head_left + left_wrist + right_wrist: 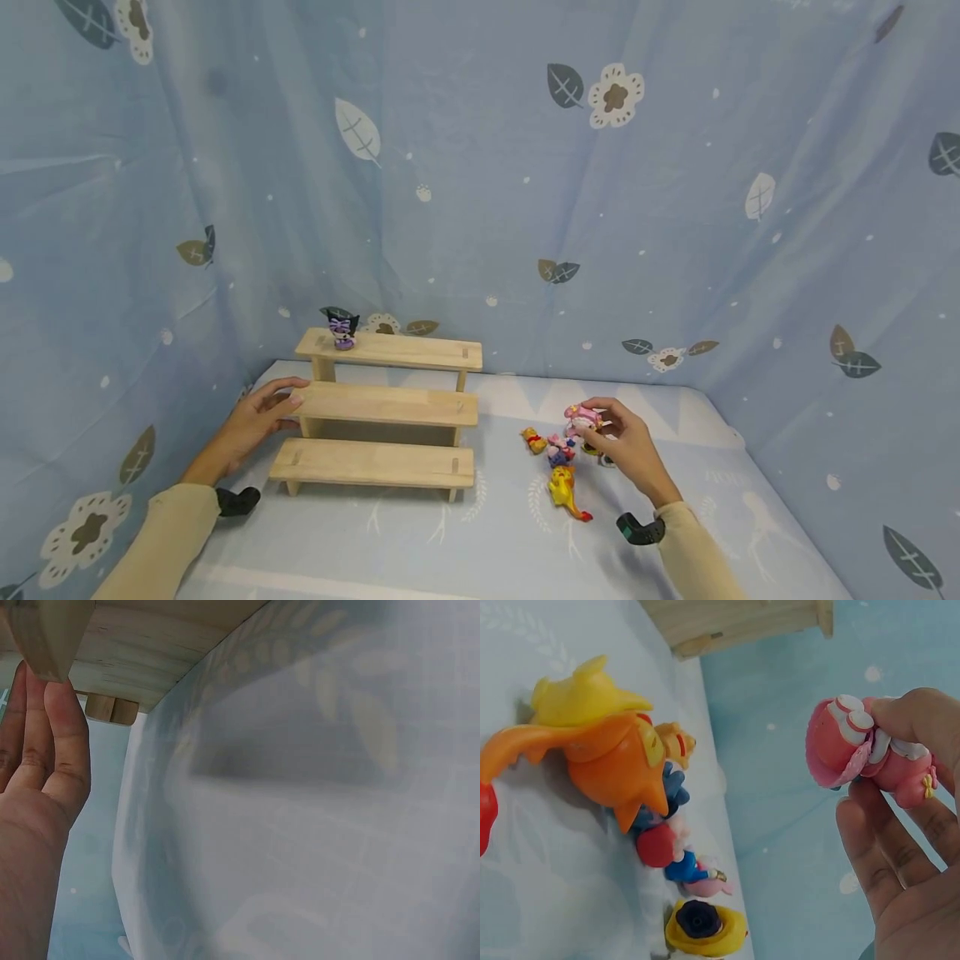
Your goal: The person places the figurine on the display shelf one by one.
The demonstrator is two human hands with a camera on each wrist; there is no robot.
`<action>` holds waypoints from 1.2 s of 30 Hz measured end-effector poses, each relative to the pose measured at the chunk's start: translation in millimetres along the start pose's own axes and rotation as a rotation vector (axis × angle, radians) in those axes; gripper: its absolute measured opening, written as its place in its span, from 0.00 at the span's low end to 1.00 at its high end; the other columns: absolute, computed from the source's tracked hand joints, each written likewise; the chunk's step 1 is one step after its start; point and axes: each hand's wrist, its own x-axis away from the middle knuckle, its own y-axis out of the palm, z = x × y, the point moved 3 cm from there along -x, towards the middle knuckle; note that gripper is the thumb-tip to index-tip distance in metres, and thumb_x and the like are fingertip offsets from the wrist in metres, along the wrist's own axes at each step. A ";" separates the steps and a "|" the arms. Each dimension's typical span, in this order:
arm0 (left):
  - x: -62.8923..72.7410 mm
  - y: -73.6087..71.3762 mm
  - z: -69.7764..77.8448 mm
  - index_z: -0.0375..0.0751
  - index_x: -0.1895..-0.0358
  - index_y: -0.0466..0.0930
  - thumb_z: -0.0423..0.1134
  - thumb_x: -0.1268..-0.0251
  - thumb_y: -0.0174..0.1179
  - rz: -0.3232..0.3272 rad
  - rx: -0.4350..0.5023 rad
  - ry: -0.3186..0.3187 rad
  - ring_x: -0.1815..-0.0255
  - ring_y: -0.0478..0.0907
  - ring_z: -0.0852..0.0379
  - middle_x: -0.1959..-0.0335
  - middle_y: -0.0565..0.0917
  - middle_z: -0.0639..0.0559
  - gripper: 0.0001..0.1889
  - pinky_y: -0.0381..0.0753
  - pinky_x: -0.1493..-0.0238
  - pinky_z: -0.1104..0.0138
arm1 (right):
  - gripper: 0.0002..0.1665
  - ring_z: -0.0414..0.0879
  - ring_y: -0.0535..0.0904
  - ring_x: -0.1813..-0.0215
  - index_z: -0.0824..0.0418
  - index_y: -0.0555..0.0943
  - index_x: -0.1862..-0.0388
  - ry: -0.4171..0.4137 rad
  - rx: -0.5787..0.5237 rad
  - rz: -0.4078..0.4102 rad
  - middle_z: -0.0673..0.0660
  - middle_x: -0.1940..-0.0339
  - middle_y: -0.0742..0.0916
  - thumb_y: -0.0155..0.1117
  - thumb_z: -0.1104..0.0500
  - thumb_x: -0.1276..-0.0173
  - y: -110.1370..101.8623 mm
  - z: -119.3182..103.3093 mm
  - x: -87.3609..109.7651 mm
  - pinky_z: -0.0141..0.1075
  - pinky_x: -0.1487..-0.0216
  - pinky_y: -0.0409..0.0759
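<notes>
At the left end of the wooden three-step display stand (386,404), my left hand (251,425) grips the middle board; in the left wrist view its fingertips (64,701) touch the wood. My right hand (628,446) pinches a pink figurine (836,742) between thumb and fingers, raised above the table on the right. The figurine has a frilled skirt and white feet, tipped sideways in the right wrist view. Below it lie a yellow-and-orange dragon-like figurine (561,486), a small orange bear figurine (533,441) and a pink-and-blue figurine (559,451).
A black-and-purple figurine (342,329) stands on the top board's left side. Another toy with a yellow, hat-like top (705,930) sits beyond the group. Patterned blue cloth (480,167) hangs behind and along both sides of the table (337,542).
</notes>
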 end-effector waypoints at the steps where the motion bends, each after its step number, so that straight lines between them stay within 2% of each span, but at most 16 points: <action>1: 0.5 0.2 0.8 0.46 0.26 0.69 0.54 0.24 0.60 0.000 -0.001 0.000 0.46 0.79 0.64 0.29 0.67 0.41 0.30 0.86 0.49 0.54 | 0.26 0.53 0.82 0.50 0.45 0.80 0.39 -0.005 -0.010 -0.002 0.51 0.44 0.82 0.77 0.47 0.34 0.9 -1.9 -0.4 0.35 0.51 0.85; 5: 0.5 0.1 0.5 0.46 0.26 0.69 0.52 0.23 0.60 -0.001 0.009 0.010 0.46 0.79 0.63 0.32 0.70 0.47 0.29 0.86 0.48 0.52 | 0.26 0.55 0.83 0.52 0.45 0.80 0.39 -0.010 -0.048 -0.020 0.53 0.44 0.83 0.77 0.47 0.34 5.6 -6.7 -4.7 0.37 0.56 0.87; 9: -0.8 -0.7 2.4 0.45 0.26 0.68 0.51 0.22 0.59 -0.006 0.011 0.023 0.46 0.79 0.63 0.31 0.70 0.44 0.28 0.85 0.47 0.50 | 0.26 0.54 0.84 0.53 0.43 0.80 0.38 -0.024 -0.063 -0.035 0.54 0.42 0.83 0.76 0.48 0.33 10.8 -7.7 -11.6 0.42 0.61 0.88; 15: -1.2 -0.9 3.7 0.45 0.26 0.68 0.52 0.22 0.59 -0.008 -0.009 0.026 0.46 0.78 0.63 0.30 0.68 0.39 0.29 0.84 0.46 0.49 | 0.25 0.52 0.85 0.53 0.43 0.80 0.40 -0.037 -0.050 -0.031 0.51 0.42 0.83 0.77 0.46 0.34 19.4 -9.9 -18.7 0.37 0.54 0.87; 23: 1.3 -0.1 1.6 0.45 0.26 0.70 0.52 0.23 0.60 -0.005 -0.016 0.027 0.46 0.79 0.62 0.38 0.75 0.53 0.28 0.85 0.47 0.51 | 0.25 0.50 0.84 0.52 0.46 0.81 0.39 -0.066 -0.073 -0.037 0.52 0.42 0.84 0.77 0.47 0.34 29.0 -16.6 -26.2 0.37 0.49 0.85; 29: 2.6 0.6 2.4 0.45 0.26 0.70 0.52 0.23 0.60 -0.002 -0.010 0.026 0.47 0.80 0.61 0.41 0.77 0.52 0.28 0.85 0.47 0.52 | 0.26 0.50 0.84 0.50 0.49 0.80 0.37 -0.107 -0.083 -0.057 0.54 0.41 0.84 0.76 0.50 0.32 37.0 -23.1 -31.2 0.42 0.46 0.85; 36: 1.2 0.1 3.3 0.46 0.26 0.69 0.53 0.23 0.60 0.007 -0.018 0.025 0.46 0.79 0.61 0.38 0.76 0.49 0.29 0.85 0.47 0.52 | 0.25 0.50 0.84 0.52 0.49 0.81 0.38 -0.113 -0.107 -0.063 0.53 0.42 0.84 0.76 0.50 0.32 44.2 -31.8 -37.7 0.36 0.51 0.85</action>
